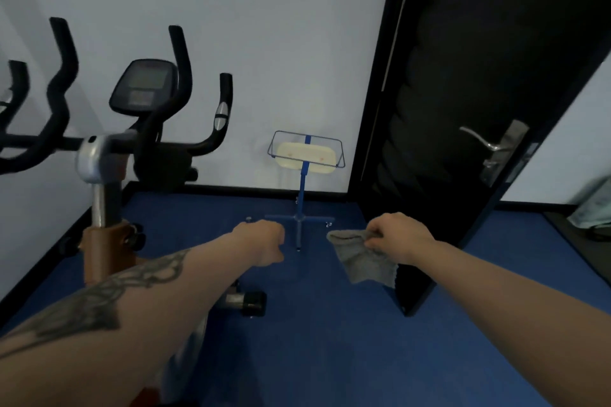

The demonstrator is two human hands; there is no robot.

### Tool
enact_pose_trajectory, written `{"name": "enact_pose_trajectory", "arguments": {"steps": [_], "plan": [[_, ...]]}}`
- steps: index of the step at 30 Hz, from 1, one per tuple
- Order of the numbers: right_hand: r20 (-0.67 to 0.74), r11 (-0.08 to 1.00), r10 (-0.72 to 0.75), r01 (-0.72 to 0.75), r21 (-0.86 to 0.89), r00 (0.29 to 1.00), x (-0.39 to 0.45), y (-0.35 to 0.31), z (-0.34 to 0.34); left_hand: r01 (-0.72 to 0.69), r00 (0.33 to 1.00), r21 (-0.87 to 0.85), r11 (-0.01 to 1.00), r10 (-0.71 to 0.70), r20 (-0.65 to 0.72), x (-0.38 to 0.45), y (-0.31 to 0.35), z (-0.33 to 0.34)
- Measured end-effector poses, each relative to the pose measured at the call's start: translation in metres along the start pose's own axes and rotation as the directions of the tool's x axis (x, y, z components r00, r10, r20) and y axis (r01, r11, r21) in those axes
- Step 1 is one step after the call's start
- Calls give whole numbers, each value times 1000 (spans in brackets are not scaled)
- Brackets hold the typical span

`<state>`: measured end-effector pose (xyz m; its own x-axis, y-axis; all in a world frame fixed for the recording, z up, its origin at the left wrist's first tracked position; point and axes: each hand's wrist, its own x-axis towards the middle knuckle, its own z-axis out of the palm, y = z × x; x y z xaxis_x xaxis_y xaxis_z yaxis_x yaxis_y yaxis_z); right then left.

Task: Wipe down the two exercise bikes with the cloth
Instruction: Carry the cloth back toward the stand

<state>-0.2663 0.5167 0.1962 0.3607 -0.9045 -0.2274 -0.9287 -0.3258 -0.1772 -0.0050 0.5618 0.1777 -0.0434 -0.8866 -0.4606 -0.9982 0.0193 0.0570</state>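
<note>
Grey cloth (365, 259) hangs from the person's right hand (398, 236), pinched by its upper edge so its long axis drops down toward the blue floor (330, 340), well apart from any bike. The left hand (264, 241) is curled into a fist and holds nothing. Further left stands the nearer exercise bike (109, 175), its handlebars rising upward and its console (143, 86) tilted back toward the person. A second bike (13, 99) shows only at the left edge. Beyond are a blue stand (302, 175) by the wall and a dark door (463, 109). The cloth touches neither bike, so both likely remain to be wiped.
</note>
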Motion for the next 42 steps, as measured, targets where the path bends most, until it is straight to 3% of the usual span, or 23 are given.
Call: {"name": "enact_pose_trajectory", "arguments": {"steps": [3, 8, 13, 23, 31, 42], "plan": [[-61, 997, 49, -45, 65, 997, 46, 16, -15, 3, 1000, 18, 1000, -2, -29, 45, -7, -27], [-74, 991, 83, -75, 109, 994, 114, 44, -36, -3, 999, 18, 1000, 2, 46, 117, 4, -59], [-65, 991, 48, -39, 131, 997, 203, 81, -55, -9, 999, -56, 998, 6, -52, 200, 24, -98], [17, 985, -97, 94, 146, 995, 374, 131, -79, 193, 963, -365, 911, -247, -106, 339, 28, -125], [41, 980, -83, 74, 186, 996, 517, 113, -71, 292, 929, -384, 876, -355, -104, 447, -33, -156], [91, 971, 116, -132, 201, 989, 737, 74, -27, 323, 929, -419, 849, -368, -30, 623, -143, -176]]}}
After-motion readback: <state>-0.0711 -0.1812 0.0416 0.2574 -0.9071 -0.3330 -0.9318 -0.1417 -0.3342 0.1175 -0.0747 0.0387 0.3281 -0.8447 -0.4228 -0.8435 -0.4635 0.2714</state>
